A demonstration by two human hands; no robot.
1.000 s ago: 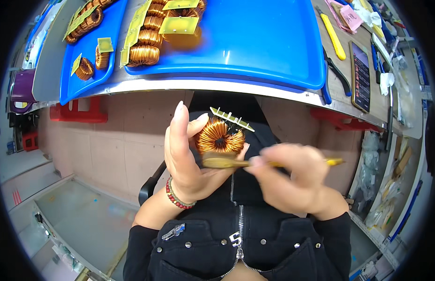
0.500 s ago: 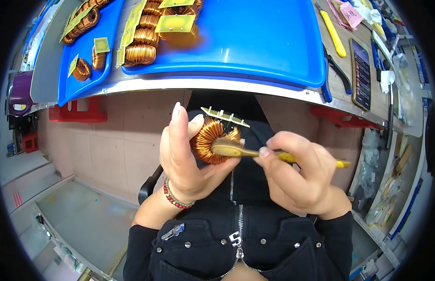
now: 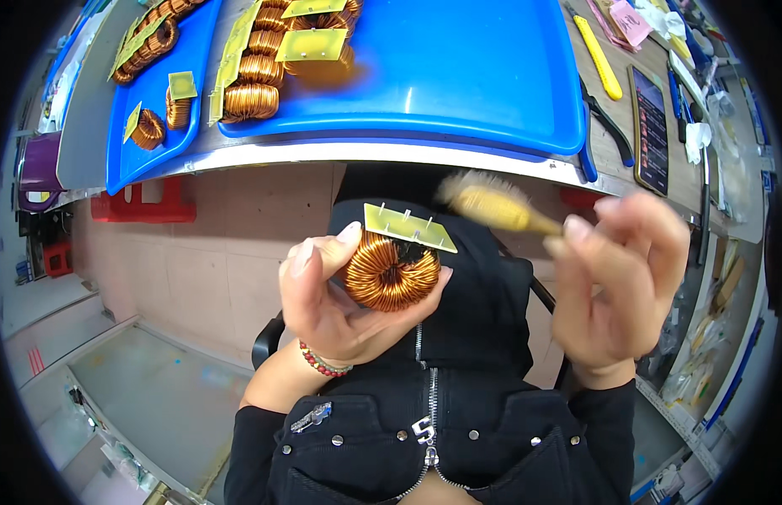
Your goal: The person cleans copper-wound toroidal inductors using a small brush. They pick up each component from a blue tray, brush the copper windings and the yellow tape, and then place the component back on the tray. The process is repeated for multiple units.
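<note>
A copper-wound toroidal coil (image 3: 382, 282) sits in my left hand (image 3: 323, 295), its thumb and fingers closed round the winding. On the coil's far side is a small yellow-green circuit board (image 3: 408, 227) with metal pins sticking up. Black material shows between board and winding. My right hand (image 3: 614, 278) pinches the handle of a wooden brush (image 3: 492, 206), somewhat blurred, its bristles turned up and away from me. The brush is apart from the coil, beyond it and to its right. The coil's centre hole faces me.
Beyond my lap, a large blue tray (image 3: 458, 67) on the bench holds several similar coils (image 3: 252, 101) at its left. Another blue tray (image 3: 138, 168) with more coils stands further left. Pliers (image 3: 608, 130), a yellow utility knife (image 3: 599, 59) and a phone (image 3: 649, 130) lie at right.
The brush has lifted off the coil and swung up and right with my right hand. My left hand has tipped the coil so the board's face shows more.
</note>
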